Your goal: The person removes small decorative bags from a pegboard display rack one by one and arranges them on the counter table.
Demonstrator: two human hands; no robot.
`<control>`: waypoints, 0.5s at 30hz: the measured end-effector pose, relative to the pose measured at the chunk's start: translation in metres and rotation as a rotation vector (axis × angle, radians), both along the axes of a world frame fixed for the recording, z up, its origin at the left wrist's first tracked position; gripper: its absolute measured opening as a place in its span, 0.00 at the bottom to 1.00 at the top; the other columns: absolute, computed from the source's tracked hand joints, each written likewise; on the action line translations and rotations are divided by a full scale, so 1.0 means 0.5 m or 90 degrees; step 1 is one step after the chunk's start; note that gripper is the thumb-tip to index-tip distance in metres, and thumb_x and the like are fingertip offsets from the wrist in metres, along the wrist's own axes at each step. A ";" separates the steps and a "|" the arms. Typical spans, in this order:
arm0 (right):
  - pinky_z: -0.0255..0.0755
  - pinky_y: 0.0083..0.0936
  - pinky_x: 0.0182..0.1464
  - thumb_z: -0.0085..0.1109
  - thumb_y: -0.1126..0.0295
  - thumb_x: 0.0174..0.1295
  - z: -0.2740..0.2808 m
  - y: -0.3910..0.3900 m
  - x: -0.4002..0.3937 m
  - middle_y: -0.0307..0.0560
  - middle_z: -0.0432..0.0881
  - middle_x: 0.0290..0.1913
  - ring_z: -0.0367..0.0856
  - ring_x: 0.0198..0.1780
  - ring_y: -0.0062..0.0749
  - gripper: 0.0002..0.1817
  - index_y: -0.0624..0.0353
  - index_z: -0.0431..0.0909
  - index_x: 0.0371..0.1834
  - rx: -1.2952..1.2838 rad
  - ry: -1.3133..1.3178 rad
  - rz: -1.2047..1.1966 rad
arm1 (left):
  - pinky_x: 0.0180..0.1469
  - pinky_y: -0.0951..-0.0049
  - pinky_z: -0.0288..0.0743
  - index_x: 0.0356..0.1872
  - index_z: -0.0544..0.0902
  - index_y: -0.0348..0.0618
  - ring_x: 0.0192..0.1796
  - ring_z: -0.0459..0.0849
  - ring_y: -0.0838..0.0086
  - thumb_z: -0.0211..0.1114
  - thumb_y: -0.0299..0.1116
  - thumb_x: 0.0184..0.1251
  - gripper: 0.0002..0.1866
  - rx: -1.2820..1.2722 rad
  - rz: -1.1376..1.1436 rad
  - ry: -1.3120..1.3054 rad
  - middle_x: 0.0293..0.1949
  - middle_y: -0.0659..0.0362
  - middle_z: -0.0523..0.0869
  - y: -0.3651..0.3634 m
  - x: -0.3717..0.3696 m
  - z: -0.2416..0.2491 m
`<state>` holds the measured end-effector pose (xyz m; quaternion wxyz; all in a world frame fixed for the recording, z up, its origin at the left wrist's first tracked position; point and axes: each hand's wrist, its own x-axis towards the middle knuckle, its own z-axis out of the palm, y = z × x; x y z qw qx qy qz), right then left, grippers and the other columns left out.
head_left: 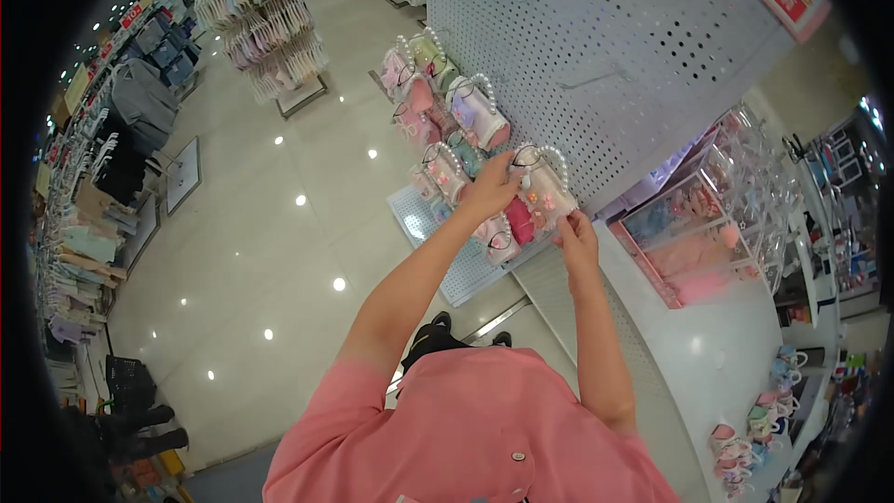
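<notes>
My left hand grips the top of a small pastel purse with a pearl bead handle, held up against a white pegboard panel. My right hand holds the same purse at its lower right corner. Several similar pearl-handled purses in pink, green and lilac hang in rows on the pegboard just to the left of my hands. My pink sleeves and chest fill the bottom of the view.
A clear acrylic box with pink items stands on a white counter at right; small mugs sit at its near end. Racks of hanging clothes stand across the glossy floor. Shelves of folded goods line the left.
</notes>
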<state>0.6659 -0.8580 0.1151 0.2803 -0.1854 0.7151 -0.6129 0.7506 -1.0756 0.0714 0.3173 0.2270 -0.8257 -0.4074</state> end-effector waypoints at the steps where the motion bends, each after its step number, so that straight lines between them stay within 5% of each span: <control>1: 0.76 0.23 0.49 0.63 0.64 0.75 0.004 -0.008 0.007 0.45 0.85 0.56 0.81 0.50 0.23 0.23 0.65 0.75 0.67 0.004 0.004 -0.004 | 0.63 0.65 0.77 0.72 0.71 0.33 0.63 0.82 0.56 0.68 0.37 0.75 0.31 0.013 -0.003 0.013 0.65 0.42 0.80 -0.010 -0.013 -0.011; 3: 0.76 0.25 0.51 0.65 0.62 0.74 0.015 -0.023 0.020 0.46 0.85 0.55 0.82 0.50 0.24 0.23 0.66 0.76 0.65 0.009 0.008 -0.021 | 0.62 0.66 0.77 0.71 0.71 0.32 0.62 0.83 0.59 0.67 0.37 0.75 0.30 0.038 -0.019 0.033 0.63 0.44 0.81 -0.024 -0.034 -0.030; 6: 0.77 0.28 0.54 0.68 0.60 0.72 0.047 -0.037 0.051 0.45 0.85 0.54 0.82 0.51 0.26 0.24 0.65 0.78 0.64 0.015 0.032 -0.043 | 0.65 0.58 0.74 0.70 0.72 0.32 0.62 0.82 0.48 0.66 0.41 0.76 0.30 0.180 -0.136 0.040 0.61 0.37 0.81 -0.049 -0.040 -0.025; 9: 0.74 0.23 0.54 0.67 0.61 0.73 0.036 -0.035 0.080 0.39 0.86 0.52 0.81 0.51 0.24 0.24 0.62 0.78 0.66 -0.028 0.113 -0.069 | 0.61 0.61 0.78 0.71 0.71 0.32 0.60 0.83 0.53 0.66 0.40 0.77 0.30 0.219 -0.125 0.038 0.62 0.39 0.80 -0.021 0.007 0.019; 15: 0.81 0.32 0.55 0.70 0.60 0.70 0.058 -0.007 0.165 0.52 0.83 0.56 0.85 0.55 0.36 0.26 0.62 0.78 0.66 0.019 0.233 -0.040 | 0.55 0.65 0.82 0.71 0.72 0.31 0.59 0.83 0.56 0.64 0.35 0.77 0.28 0.168 -0.076 0.074 0.63 0.42 0.80 0.014 0.146 0.076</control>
